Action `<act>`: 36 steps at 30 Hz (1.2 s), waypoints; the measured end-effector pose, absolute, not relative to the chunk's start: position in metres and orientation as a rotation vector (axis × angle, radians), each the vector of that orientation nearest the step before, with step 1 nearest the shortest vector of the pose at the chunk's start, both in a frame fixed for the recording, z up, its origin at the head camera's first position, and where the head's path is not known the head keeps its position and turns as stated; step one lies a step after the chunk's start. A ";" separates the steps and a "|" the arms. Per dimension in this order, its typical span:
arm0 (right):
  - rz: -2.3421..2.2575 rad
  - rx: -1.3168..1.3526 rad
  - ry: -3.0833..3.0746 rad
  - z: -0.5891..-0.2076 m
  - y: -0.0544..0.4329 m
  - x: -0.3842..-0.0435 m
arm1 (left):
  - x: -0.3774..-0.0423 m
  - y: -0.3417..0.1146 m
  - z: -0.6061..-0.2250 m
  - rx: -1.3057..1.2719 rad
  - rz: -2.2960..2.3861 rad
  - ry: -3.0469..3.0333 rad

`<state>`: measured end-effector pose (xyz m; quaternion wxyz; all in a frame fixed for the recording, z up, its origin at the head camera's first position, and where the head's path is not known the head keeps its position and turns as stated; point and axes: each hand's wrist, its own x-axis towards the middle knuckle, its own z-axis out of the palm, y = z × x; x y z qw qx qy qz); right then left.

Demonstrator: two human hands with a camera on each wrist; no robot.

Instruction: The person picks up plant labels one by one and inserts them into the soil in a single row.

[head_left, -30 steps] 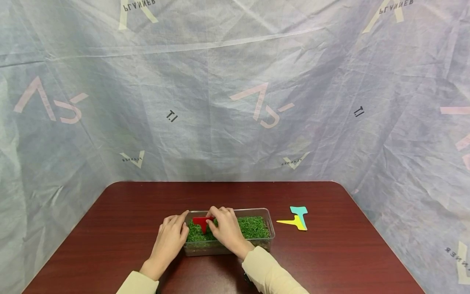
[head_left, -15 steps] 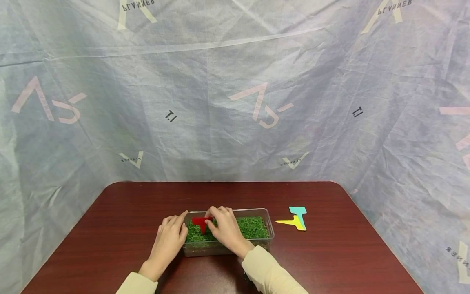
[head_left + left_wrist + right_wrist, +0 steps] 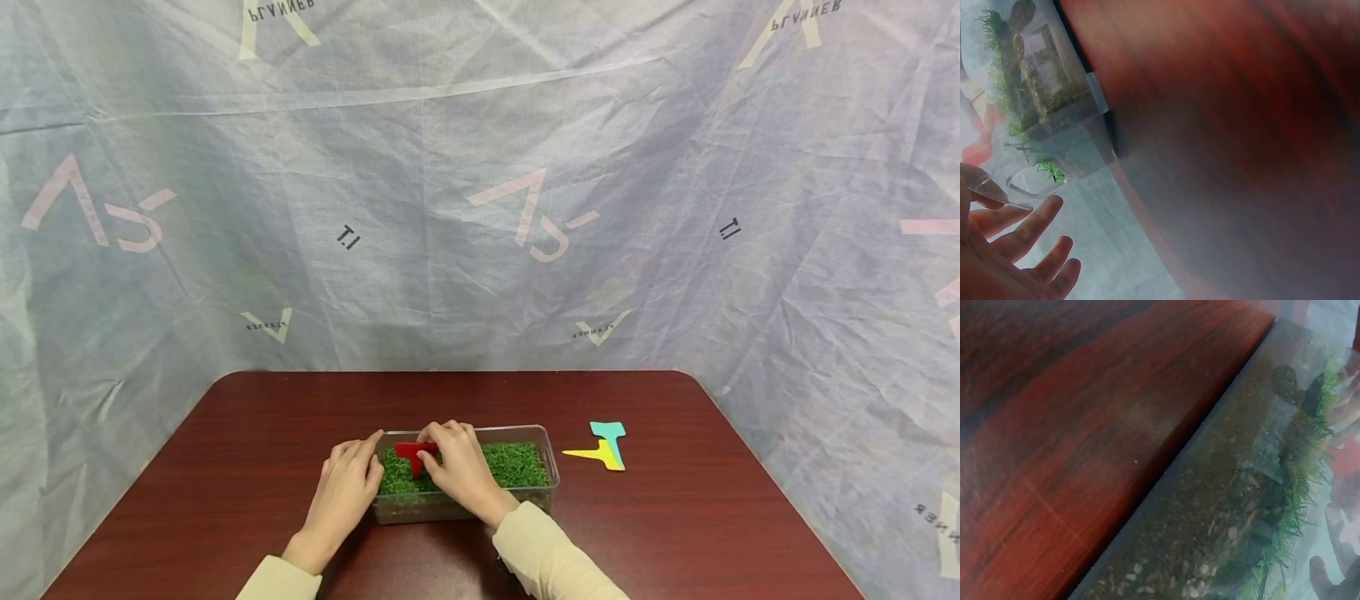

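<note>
A clear plastic box (image 3: 517,500) of soil and short green grass (image 3: 516,464) stands on the table. My left hand (image 3: 347,490) holds the box's left end. In the left wrist view, its thumb and index finger meet at the clear rim, and the other fingers spread loosely. My right hand (image 3: 459,467) reaches over the front wall and pinches a red T-shaped plant label (image 3: 411,452) by its right side. The label stands upright, its stem's lower end hidden in the grass. In the right wrist view, the box wall partly blurs the fingers (image 3: 1335,531).
Right of the box, a turquoise plant label (image 3: 609,430) and a yellow plant label (image 3: 603,455) lie overlapping on the dark red table (image 3: 300,408). A printed grey cloth (image 3: 420,292) hangs behind and at both sides.
The red label's head has turned and shifted very slightly right in my right hand's pinch. Both hands and the box stay almost where they were.
</note>
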<state>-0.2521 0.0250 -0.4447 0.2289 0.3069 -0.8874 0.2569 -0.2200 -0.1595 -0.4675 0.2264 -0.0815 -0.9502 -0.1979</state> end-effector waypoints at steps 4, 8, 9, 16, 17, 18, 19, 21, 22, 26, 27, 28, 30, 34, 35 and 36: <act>0.702 0.857 -2.435 -0.444 0.025 -0.253 | -0.220 -0.159 -0.468 -0.226 -0.554 -2.616; 0.692 0.877 -2.411 -0.444 0.024 -0.253 | -0.220 -0.159 -0.468 -0.232 -0.546 -2.607; 0.695 0.883 -2.407 -0.443 0.024 -0.253 | -0.220 -0.160 -0.468 -0.233 -0.547 -2.605; 0.700 0.932 -2.395 -0.442 0.022 -0.251 | -0.219 -0.160 -0.468 -0.227 -0.557 -2.617; 0.697 0.930 -2.397 -0.442 0.021 -0.251 | -0.219 -0.159 -0.468 -0.226 -0.558 -2.621; 0.691 0.929 -2.395 -0.443 0.021 -0.252 | -0.219 -0.159 -0.468 -0.223 -0.560 -2.625; 0.689 0.927 -2.396 -0.443 0.021 -0.252 | -0.219 -0.159 -0.468 -0.221 -0.562 -2.628; 0.688 0.927 -2.399 -0.443 0.020 -0.253 | -0.219 -0.159 -0.468 -0.217 -0.566 -2.633; 0.685 0.928 -2.402 -0.443 0.019 -0.253 | -0.218 -0.159 -0.468 -0.215 -0.570 -2.634; 0.679 0.930 -2.415 -0.442 0.018 -0.253 | -0.218 -0.159 -0.468 -0.211 -0.577 -2.635; 0.679 0.927 -2.419 -0.442 0.018 -0.253 | -0.218 -0.159 -0.467 -0.211 -0.576 -2.634; 0.680 0.924 -2.421 -0.442 0.018 -0.253 | -0.218 -0.159 -0.467 -0.213 -0.575 -2.634; 0.682 0.920 -2.424 -0.442 0.018 -0.253 | -0.218 -0.159 -0.467 -0.214 -0.572 -2.633; 0.685 0.918 -2.430 -0.442 0.019 -0.253 | -0.219 -0.159 -0.467 -0.213 -0.568 -2.631; 0.685 0.916 -2.431 -0.442 0.019 -0.253 | -0.219 -0.159 -0.467 -0.212 -0.567 -2.629; 0.686 0.915 -2.432 -0.442 0.019 -0.253 | -0.219 -0.159 -0.467 -0.213 -0.567 -2.627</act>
